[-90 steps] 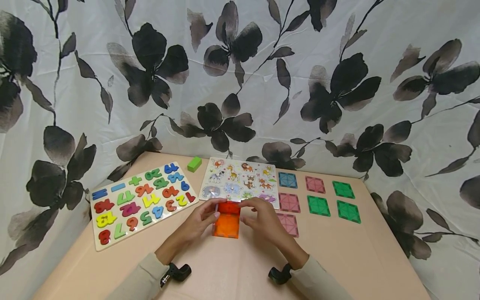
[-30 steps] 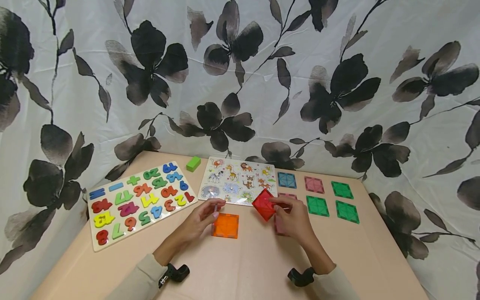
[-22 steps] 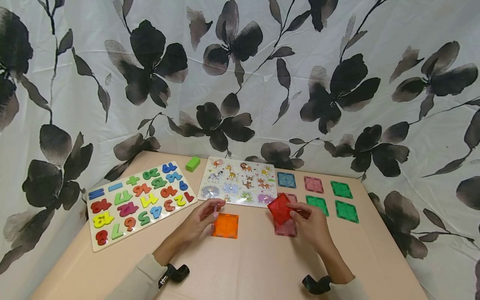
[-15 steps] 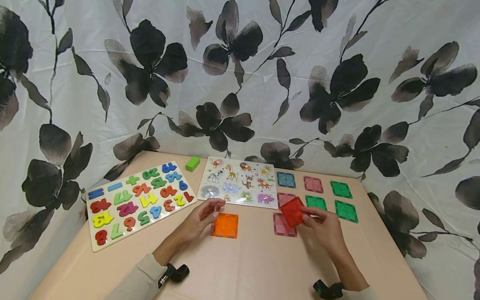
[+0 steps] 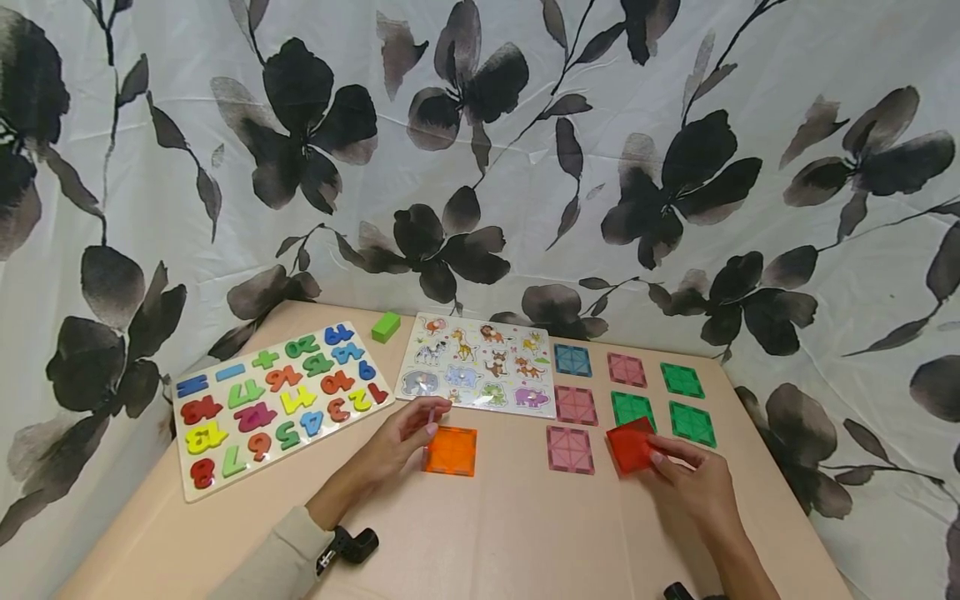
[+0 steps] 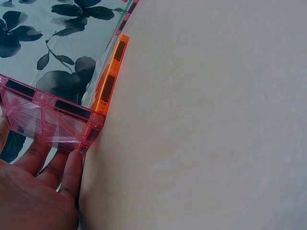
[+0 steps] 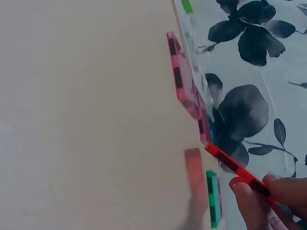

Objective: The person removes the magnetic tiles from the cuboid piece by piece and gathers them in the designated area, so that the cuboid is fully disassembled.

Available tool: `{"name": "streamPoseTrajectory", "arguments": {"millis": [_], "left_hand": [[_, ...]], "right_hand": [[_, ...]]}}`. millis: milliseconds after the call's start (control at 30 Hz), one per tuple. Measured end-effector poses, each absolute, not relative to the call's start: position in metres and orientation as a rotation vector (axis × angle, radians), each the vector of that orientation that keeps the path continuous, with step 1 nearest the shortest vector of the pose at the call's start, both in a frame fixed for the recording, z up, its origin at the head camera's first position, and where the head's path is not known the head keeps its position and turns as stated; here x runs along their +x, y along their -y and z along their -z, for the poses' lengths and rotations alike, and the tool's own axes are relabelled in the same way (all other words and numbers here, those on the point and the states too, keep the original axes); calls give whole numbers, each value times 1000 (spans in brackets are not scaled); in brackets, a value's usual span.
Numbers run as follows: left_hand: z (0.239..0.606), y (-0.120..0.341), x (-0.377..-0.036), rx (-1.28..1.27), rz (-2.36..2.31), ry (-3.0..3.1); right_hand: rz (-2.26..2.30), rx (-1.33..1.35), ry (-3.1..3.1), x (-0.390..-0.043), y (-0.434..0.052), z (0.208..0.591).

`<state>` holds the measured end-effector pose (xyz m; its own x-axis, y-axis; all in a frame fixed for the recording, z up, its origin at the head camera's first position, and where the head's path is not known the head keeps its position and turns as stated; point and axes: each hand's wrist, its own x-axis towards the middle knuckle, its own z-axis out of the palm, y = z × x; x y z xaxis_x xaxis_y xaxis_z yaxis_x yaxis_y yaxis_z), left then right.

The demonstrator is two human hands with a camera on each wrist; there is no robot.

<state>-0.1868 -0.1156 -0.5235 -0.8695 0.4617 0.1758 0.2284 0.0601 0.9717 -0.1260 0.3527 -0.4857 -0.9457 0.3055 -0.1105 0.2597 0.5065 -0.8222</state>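
Observation:
My right hand (image 5: 701, 483) pinches a red magnetic tile (image 5: 630, 446) by one edge, thumb against fingertips. The red tile is tilted above the table, and its shadow shows below it in the right wrist view. On the left, my left hand (image 5: 390, 442) holds a clear pink magnetic tile (image 6: 45, 115) upright between thumb and fingers. That pink tile stands along the left edge of an orange magnetic tile (image 5: 452, 452), which lies flat; from the head it appears almost edge-on.
Pink tiles (image 5: 570, 450), green tiles (image 5: 693, 423) and a blue tile (image 5: 572, 360) lie flat at right. A number puzzle board (image 5: 247, 479) lies at left, an animal puzzle board (image 5: 480, 402) at the back. A green block (image 5: 386, 327) sits between them. A floral cloth (image 5: 555, 208) hangs behind.
My right hand has lifted the red tile from the orange tile's far edge and carried it to the right, past the pink tiles. My left hand stays in place with its pink tile.

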Motion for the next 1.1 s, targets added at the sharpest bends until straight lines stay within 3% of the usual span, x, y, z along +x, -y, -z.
{"name": "streamPoseTrajectory", "arguments": {"millis": [333,567,767,1100], "left_hand": [[525,117,-188,704,-1910,-2142],[525,117,-188,718,-1906,-2152],[525,116,-188,718,-1901,-2151],[526,116,-188,710,-1914,-2134]], "right_hand": [[-1379,-598,2719,-120,-364,494],[-1608,-631,2665,-120,-363,501],[-1436,-652,2757,-119,-362,499],[-1188,-430,2822,-122,-338,492]]}}
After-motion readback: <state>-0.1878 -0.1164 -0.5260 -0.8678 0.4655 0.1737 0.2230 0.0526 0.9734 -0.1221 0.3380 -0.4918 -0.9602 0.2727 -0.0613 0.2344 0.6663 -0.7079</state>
